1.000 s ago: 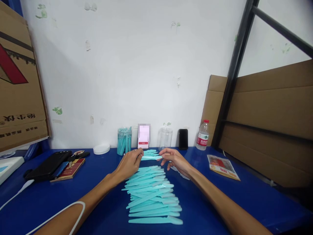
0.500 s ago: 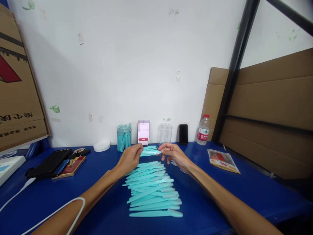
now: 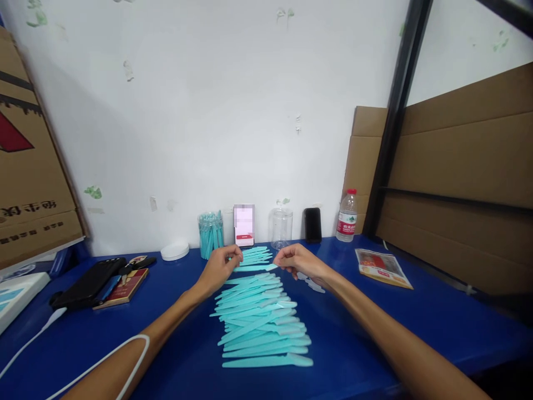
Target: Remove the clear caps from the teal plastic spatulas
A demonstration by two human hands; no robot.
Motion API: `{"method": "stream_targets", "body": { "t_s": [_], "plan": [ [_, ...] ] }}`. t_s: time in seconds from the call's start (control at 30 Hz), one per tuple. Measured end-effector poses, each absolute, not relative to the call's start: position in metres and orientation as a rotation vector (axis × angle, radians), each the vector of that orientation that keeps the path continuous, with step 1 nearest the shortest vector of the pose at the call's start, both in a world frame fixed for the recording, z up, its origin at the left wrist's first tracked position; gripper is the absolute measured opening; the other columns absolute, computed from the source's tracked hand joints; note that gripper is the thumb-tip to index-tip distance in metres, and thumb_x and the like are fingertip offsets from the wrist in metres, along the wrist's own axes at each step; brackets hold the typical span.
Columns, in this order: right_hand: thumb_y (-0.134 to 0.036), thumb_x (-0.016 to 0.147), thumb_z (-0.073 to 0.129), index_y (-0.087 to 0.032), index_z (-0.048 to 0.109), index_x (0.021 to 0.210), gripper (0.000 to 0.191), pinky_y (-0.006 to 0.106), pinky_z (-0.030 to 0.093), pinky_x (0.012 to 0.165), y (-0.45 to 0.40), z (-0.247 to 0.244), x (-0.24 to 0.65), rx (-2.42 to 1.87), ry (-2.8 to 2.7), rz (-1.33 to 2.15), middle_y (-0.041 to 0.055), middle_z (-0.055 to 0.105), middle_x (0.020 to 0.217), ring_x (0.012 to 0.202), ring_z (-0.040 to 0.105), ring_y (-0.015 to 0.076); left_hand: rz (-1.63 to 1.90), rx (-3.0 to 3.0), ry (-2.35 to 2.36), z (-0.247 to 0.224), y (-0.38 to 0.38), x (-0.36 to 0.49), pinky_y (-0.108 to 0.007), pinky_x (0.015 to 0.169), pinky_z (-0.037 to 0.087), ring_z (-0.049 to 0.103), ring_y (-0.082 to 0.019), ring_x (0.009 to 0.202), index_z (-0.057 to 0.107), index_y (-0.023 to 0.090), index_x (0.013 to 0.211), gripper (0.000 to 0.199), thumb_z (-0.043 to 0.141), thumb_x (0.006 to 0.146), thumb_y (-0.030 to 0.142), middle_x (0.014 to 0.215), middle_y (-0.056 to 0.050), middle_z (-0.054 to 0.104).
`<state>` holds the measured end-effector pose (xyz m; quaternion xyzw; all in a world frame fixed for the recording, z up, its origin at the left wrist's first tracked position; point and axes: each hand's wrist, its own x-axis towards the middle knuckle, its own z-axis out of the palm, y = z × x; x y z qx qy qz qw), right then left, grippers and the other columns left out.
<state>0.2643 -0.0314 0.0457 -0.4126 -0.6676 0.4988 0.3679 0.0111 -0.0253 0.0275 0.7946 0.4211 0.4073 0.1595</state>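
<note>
Apparent single-stick handling: left hand point(image 3: 219, 268) and right hand point(image 3: 302, 261), fingertips narrowed, flank one turquoise stick point(image 3: 255, 268) beyond the near pile point(image 3: 262, 321), grip indeterminable; the next move calls for light control.

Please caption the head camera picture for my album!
Left hand and right hand beside turquoise sticks on a blue table.

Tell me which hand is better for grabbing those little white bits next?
Probably the right hand: the white bits lie close beside it, past the right ends of the blue sticks. The left hand is at the sticks' left ends, so it would need to reach across.
</note>
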Motion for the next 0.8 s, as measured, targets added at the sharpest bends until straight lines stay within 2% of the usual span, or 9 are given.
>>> {"method": "stream_targets", "body": {
  "t_s": [0.17, 0.37, 0.5, 0.63, 0.7, 0.8],
  "plan": [
    [-0.030, 0.070, 0.070, -0.017, 0.071, 0.069, 0.014, 0.019, 0.030, 0.036, -0.037, 0.045, 0.263, -1.004, -1.894, 1.302, -0.0012, 0.054, 0.054, 0.046, 0.041, 0.0084, 1.263, 2.208, 1.382, 0.016, -0.005, -0.014, -0.025, 0.057, 0.040, 0.055, -0.015, 0.056, 0.055, 0.019, 0.075, 0.020, 0.042, 0.085, 0.030, 0.057, 0.003, 0.056],
    [-0.029, 0.071, 0.067, -0.017, 0.069, 0.071, 0.013, 0.018, 0.030, 0.035, -0.034, 0.036, 0.261, -1.015, -1.982, 1.269, 0.0000, 0.060, 0.058, 0.046, 0.044, 0.0085, 1.162, 2.347, 1.544, 0.008, 0.000, -0.027, -0.025, 0.058, 0.038, 0.054, -0.015, 0.059, 0.059, 0.020, 0.075, 0.019, 0.044, 0.086, 0.026, 0.062, 0.002, 0.058],
    [-0.025, 0.071, 0.065, -0.016, 0.069, 0.072, 0.010, 0.017, 0.027, 0.033, -0.036, 0.039, 0.262, -1.040, -2.034, 1.206, 0.0019, 0.064, 0.062, 0.045, 0.048, 0.0087, 1.056, 2.530, 1.553, 0.006, -0.004, -0.024, -0.029, 0.068, 0.040, 0.058, -0.020, 0.079, 0.062, 0.022, 0.084, 0.016, 0.046, 0.087, 0.024, 0.083, -0.003, 0.063],
    [-0.031, 0.076, 0.063, -0.016, 0.065, 0.076, 0.015, 0.018, 0.033, 0.034, -0.035, 0.044, 0.265, -1.059, -2.024, 1.148, 0.0035, 0.067, 0.062, 0.043, 0.052, 0.0104, 0.891, 2.698, 1.494, 0.005, -0.007, -0.021, -0.032, 0.077, 0.042, 0.057, -0.024, 0.094, 0.064, 0.023, 0.092, 0.020, 0.044, 0.089, 0.022, 0.096, -0.006, 0.062],
    [-0.033, 0.080, 0.059, -0.016, 0.064, 0.080, 0.017, 0.019, 0.036, 0.036, -0.031, 0.046, 0.268, -1.126, -2.006, 1.042, 0.0038, 0.068, 0.064, 0.044, 0.054, 0.0113, 0.821, 2.742, 1.484, 0.004, -0.006, -0.021, -0.033, 0.081, 0.043, 0.056, -0.025, 0.098, 0.065, 0.023, 0.096, 0.024, 0.042, 0.090, 0.022, 0.100, -0.007, 0.062],
    [-0.029, 0.086, 0.052, -0.016, 0.063, 0.083, 0.017, 0.020, 0.038, 0.042, -0.022, 0.047, 0.278, -1.319, -2.030, 0.664, 0.0029, 0.068, 0.065, 0.047, 0.057, 0.0116, 0.731, 2.778, 1.480, 0.003, -0.004, -0.022, -0.033, 0.081, 0.043, 0.056, -0.025, 0.101, 0.067, 0.024, 0.102, 0.027, 0.043, 0.091, 0.022, 0.104, -0.007, 0.061]
  ]
}}
